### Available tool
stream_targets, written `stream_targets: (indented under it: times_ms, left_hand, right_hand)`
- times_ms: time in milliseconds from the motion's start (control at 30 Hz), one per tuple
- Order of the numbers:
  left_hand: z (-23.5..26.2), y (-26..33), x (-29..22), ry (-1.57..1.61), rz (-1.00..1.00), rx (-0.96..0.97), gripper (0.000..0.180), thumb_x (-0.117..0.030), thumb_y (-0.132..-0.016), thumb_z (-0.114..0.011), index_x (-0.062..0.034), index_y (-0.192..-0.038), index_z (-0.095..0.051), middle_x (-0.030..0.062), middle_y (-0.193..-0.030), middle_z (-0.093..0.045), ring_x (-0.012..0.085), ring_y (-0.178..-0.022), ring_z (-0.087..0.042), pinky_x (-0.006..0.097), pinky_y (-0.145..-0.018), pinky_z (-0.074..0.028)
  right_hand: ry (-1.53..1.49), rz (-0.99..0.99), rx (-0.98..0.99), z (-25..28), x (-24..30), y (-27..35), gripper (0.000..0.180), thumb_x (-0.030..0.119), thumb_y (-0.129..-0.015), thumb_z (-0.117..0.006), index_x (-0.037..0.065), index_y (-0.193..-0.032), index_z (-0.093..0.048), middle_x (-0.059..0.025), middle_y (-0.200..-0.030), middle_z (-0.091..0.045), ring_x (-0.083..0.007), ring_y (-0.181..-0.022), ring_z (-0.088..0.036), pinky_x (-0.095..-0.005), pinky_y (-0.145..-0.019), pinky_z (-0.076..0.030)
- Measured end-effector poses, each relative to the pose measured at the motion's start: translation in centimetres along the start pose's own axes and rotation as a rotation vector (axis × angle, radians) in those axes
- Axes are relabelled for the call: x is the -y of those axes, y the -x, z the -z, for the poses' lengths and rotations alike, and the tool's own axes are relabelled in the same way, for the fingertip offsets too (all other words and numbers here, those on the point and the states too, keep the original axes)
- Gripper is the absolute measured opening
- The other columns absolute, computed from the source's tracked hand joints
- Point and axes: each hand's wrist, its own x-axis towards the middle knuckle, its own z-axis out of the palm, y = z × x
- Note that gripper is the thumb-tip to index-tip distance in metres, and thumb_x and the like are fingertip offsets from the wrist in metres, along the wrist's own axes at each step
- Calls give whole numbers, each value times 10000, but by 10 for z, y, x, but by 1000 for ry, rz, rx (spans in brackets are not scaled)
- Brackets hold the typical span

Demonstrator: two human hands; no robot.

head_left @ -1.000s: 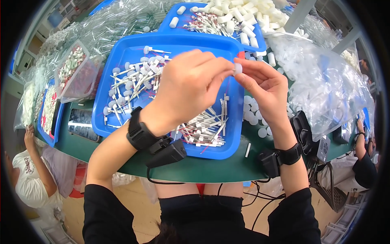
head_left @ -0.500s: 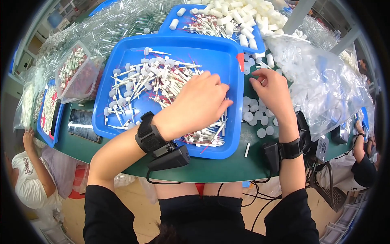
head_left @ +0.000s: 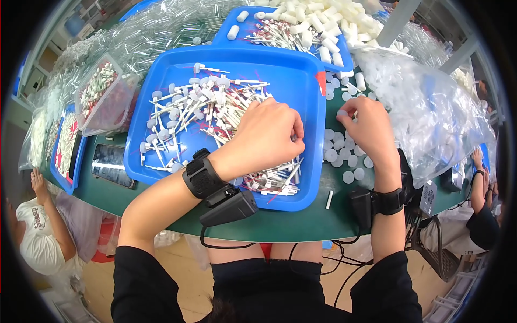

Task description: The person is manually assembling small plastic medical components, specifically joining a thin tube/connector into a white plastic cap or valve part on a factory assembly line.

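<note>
Over the right side of a blue tray (head_left: pixel 137 156) is my left hand (head_left: pixel 272 132), its fingers curled together; whatever they pinch is hidden. Beneath it lie many thin white sticks (head_left: pixel 186 116), several with round translucent caps on their ends and red threads among them. To the right of the tray, my right hand (head_left: pixel 369 126) pinches a small translucent round cap (head_left: pixel 342 113) between thumb and forefinger. Loose caps (head_left: pixel 344 149) of the same kind are scattered on the green table below that hand.
A second blue tray (head_left: pixel 223 35) with white foam cylinders (head_left: pixel 326 54) stands behind. Plastic bags (head_left: pixel 425 118) lie at right, clear tubes (head_left: pixel 134 37) at back left. A clear box (head_left: pixel 105 116) and a phone (head_left: pixel 112 166) sit at left. People (head_left: pixel 46 226) work on both sides.
My left hand's fingers have curled in from a looser, spread pose. My right hand has moved slightly down and now shows a cap at its fingertips.
</note>
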Motion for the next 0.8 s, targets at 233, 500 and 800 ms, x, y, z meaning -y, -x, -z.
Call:
stream_targets:
  times_ms: [233,500,800]
  left_hand:
    - [0,8,-2,-224,-22,-99,244,-303,-690,-732,-82,-695,-628,77,-816,-601,261,-869,-552,376,-793,-398]
    - [8,10,-12,-247,-51,121,222,-294,-683,-725,-93,-718,-638,55,-806,-597,239,-868,-548,361,-786,-373]
    - [6,4,-13,-218,12,-20,187,-232,-696,-694,-63,-770,-660,67,-797,-641,240,-796,-591,369,-777,-414]
  right_hand:
    - [-175,-115,-177,0,11,-4,146,209,-819,-656,77,-883,-659,-45,-766,-668,-231,-642,-613,-345,-609,-476]
    - [-224,-73,-242,-2,8,-6,152,215,-823,-658,75,-882,-663,-34,-773,-674,-187,-608,-600,-332,-592,-473]
    - [-720,28,-237,-2,14,-9,185,143,-858,-654,29,-1005,-659,-44,-814,-680,-95,-685,-587,-238,-641,-473]
